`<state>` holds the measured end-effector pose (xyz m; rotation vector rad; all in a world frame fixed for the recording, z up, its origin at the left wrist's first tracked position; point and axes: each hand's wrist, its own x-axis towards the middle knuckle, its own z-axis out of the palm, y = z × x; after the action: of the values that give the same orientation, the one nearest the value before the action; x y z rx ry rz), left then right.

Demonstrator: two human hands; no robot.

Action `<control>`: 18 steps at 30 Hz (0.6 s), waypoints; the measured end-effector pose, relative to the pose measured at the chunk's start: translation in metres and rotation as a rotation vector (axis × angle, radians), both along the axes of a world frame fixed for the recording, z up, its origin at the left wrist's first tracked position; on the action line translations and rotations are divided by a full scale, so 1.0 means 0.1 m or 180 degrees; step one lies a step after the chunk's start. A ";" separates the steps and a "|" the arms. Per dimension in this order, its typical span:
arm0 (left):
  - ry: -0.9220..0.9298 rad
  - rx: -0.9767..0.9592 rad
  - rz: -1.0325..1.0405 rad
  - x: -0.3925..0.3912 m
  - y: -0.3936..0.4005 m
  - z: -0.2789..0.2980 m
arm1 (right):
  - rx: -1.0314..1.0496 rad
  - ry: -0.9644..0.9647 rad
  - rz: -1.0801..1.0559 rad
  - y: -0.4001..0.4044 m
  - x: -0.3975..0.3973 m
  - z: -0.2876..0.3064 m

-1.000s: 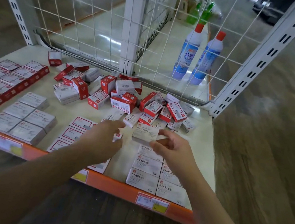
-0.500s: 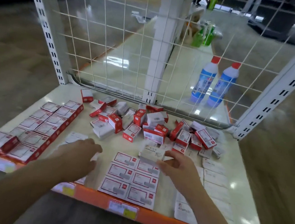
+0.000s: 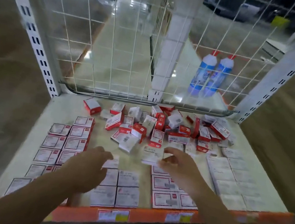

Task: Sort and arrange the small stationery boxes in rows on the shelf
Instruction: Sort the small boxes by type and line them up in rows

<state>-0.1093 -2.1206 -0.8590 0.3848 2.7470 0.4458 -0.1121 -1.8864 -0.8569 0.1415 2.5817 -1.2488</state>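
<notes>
Two bottles [image 3: 210,75] — right hand [image 3: 178,167] pinches one box [image 3: 152,155].

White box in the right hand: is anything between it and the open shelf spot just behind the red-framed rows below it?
Nothing visible. The right hand pinches the white box just above that spot; the loose pile lies farther back, apart from it.

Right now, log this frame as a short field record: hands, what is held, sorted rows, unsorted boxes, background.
left hand: reaches over the grey rows, touching a pale box; grip unclear
right hand: pinches a white box
sorted rows: red-edged boxes at left, grey boxes centre-left, white boxes at right
unsorted pile: jumbled at the shelf's back
behind mesh: two blue bottles
shelf edge: orange, price labels
</notes>
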 end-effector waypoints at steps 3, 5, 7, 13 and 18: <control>-0.0082 0.0136 0.0037 0.02 -0.05 0.00 | 0.0190 -0.0079 0.0016 -0.08 -0.04 0.06; -0.0150 0.0201 0.0033 0.04 -0.05 0.00 | 0.0297 -0.0134 0.0048 -0.14 -0.07 0.07; -0.0145 0.0257 0.0032 0.05 -0.03 -0.02 | 0.0331 -0.0149 0.0106 -0.20 -0.11 0.06; 0.0166 0.0301 -0.0011 -0.03 0.03 -0.20 | 0.0446 -0.0133 0.0330 -0.34 -0.24 -0.10; 0.0337 0.0241 -0.0018 0.00 0.03 -0.30 | 0.0568 -0.0086 0.0603 -0.35 -0.26 -0.22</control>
<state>-0.1095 -2.1172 -0.8894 0.4472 2.8365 0.5441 -0.1382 -1.9211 -0.8789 -0.0509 2.6094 -0.9447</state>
